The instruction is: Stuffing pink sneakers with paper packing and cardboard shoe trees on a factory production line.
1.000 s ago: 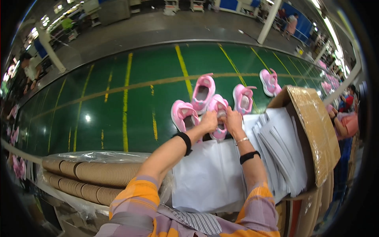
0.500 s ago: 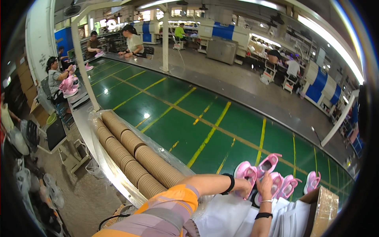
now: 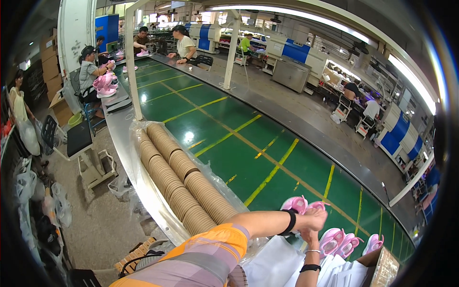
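Observation:
My left hand [image 3: 313, 219] reaches over the near edge of the green conveyor belt [image 3: 224, 167], a black band at its wrist. Its fingers are bunched; what they hold, if anything, is hidden. Just beneath it is my right hand [image 3: 310, 235], wearing a pale bracelet and a black band, its fingers mostly covered by the left. One pink shoe [image 3: 295, 204] shows just beyond my hands, and part of another pink shoe [image 3: 317, 205] peeks out behind my left fingers. To the right stand more pink shoes [image 3: 331, 242], apart from my hands.
White paper sheets [image 3: 273, 258] and an open cardboard box [image 3: 385, 269] lie close by my forearms. Rows of stacked brown discs [image 3: 177, 179] in clear plastic fill the left ledge. White posts [image 3: 232, 52] rise along the belt. Several people sit farther off.
My view has swung left, so the scene sits lower and further right. My hands, apart at separate shoes before, now overlap, the left having moved right over the right.

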Motion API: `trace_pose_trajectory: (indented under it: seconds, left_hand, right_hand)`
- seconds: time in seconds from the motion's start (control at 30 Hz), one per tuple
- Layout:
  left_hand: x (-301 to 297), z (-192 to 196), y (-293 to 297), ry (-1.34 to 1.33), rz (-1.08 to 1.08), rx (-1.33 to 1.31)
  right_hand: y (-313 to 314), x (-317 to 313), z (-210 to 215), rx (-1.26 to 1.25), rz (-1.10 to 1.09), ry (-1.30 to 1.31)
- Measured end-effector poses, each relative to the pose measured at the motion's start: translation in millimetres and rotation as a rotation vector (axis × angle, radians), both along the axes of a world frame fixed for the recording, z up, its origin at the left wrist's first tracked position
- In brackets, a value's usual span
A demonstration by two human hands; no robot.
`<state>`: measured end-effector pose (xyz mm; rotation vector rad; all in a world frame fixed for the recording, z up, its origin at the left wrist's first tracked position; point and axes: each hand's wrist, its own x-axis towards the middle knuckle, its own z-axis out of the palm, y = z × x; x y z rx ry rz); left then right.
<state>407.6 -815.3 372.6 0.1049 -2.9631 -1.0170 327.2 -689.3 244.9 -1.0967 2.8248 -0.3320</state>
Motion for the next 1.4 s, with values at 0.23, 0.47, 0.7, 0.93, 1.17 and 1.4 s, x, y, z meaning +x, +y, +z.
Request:
trace_pose_trajectory:
  seconds: [0.23, 0.47, 0.7, 0.93, 1.17, 1.4]
  left_hand:
    - [66.6, 114.9, 64.5, 0.335, -0.229, 0.681]
    - [231.1, 171.1, -52.0, 0.444, -0.391, 0.34]
    - [349.8, 52.2, -143.9, 0.421, -0.304, -0.258]
    - [352.2, 7.8, -145.3, 0.476, -0.237, -0.297]
    - [354.3, -6.9, -153.9, 0.463, -0.245, -0.266]
    - [356.7, -2.5, -156.3, 0.458, -0.229, -0.257]
  right_hand:
    - [-42.5, 173.5, 38.9, -0.749, 0.113, -0.466]
    - [-109.8, 213.2, 125.9, -1.569, 0.196, -0.954]
    - [-66.1, 269.3, 93.1, -0.925, 0.243, -0.518]
    - [-103.3, 335.0, 54.0, -1.056, 0.212, -1.01]
    - [-109.3, 357.5, 53.6, -1.214, 0.197, -1.169]
    - [-94.7, 350.7, 58.5, -1.24, 0.103, -0.861]
